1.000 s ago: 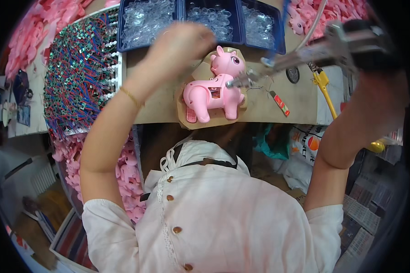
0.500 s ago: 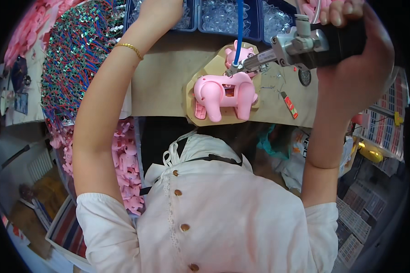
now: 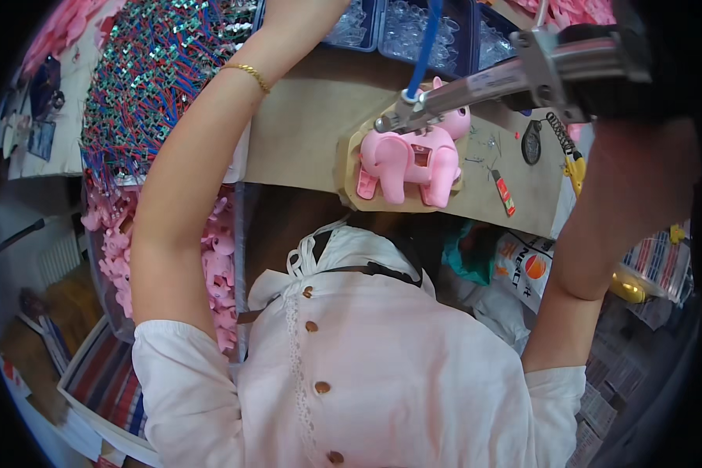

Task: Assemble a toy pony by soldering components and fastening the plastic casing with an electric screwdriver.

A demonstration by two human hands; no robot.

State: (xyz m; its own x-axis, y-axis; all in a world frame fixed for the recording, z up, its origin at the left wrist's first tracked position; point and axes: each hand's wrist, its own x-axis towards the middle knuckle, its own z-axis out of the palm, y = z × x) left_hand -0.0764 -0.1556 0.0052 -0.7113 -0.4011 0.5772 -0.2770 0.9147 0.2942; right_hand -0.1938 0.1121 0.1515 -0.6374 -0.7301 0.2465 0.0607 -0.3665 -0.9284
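Note:
My right hand (image 3: pixel 639 156), dark and partly hidden at the right, holds a power screwdriver (image 3: pixel 483 83) with a long metal nose and a blue hose (image 3: pixel 424 51). Its tip is over the upper left part of a pink plastic animal toy (image 3: pixel 398 168). The toy lies in a beige holder (image 3: pixel 352 183), with an opening in the middle of its body. Part of its head is behind the screwdriver. My left hand (image 3: pixel 308 15) reaches to the top edge by the bins, its fingers out of sight.
Blue bins (image 3: pixel 381 31) of clear plastic parts stand at the back. Wired circuit boards (image 3: pixel 156 93) pile up at the left, above a crate of pink parts (image 3: pixel 220 257). A red cutter (image 3: pixel 504 193), loose screws (image 3: pixel 487 142) and yellow-handled snips (image 3: pixel 575 171) lie right of the holder.
The screwdriver's tip has shifted from the toy's upper middle toward its left end. My right hand has moved down and closer. The whole view has shifted, with the bench now farther right.

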